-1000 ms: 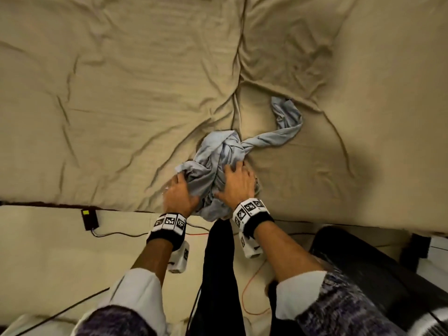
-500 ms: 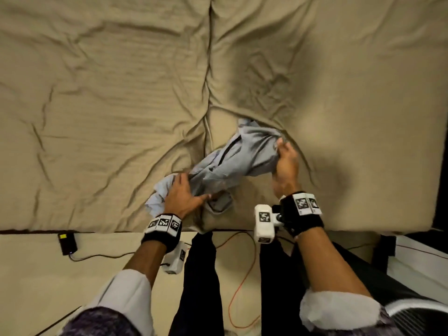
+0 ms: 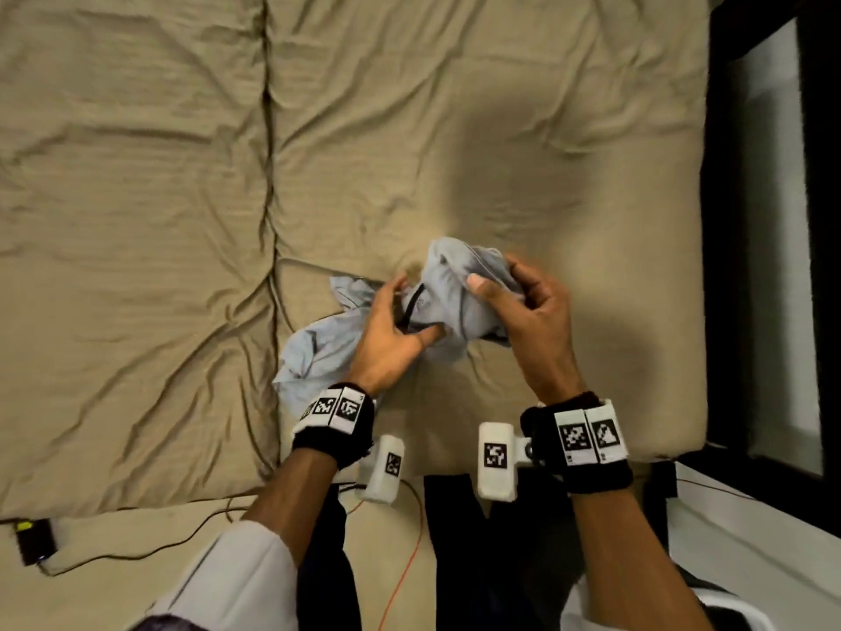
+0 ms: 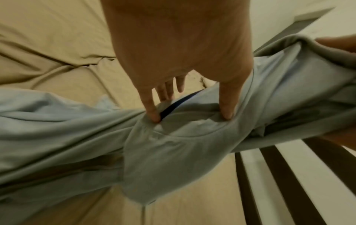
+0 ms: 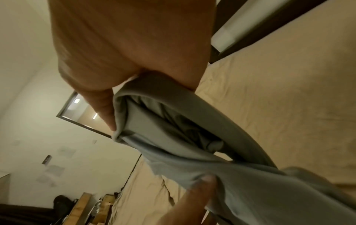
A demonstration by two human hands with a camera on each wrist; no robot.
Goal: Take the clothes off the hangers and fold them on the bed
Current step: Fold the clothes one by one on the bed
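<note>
A light blue-grey garment (image 3: 448,289) is crumpled and twisted near the front edge of the beige bed (image 3: 136,220). My right hand (image 3: 496,277) grips its bunched right end, raised a little off the sheet, thumb on top. My left hand (image 3: 416,307) holds the middle of the cloth beside a dark band at its opening. In the left wrist view, index finger and thumb of the left hand (image 4: 190,117) dig into the garment (image 4: 173,152). In the right wrist view, the right hand (image 5: 150,106) closes round a thick roll of the garment (image 5: 192,152). No hanger shows.
A deep seam (image 3: 271,175) splits the bed into two halves. A dark frame (image 3: 819,220) runs along the bed's right side, with a white surface (image 3: 751,539) at lower right. On the floor lie an orange cable (image 3: 409,539) and a black device (image 3: 34,539).
The right hand left the bundle at the bed edge, took the garment's far end and bunched it. Both hands and the garment now sit further right on the bed, partly lifted.
</note>
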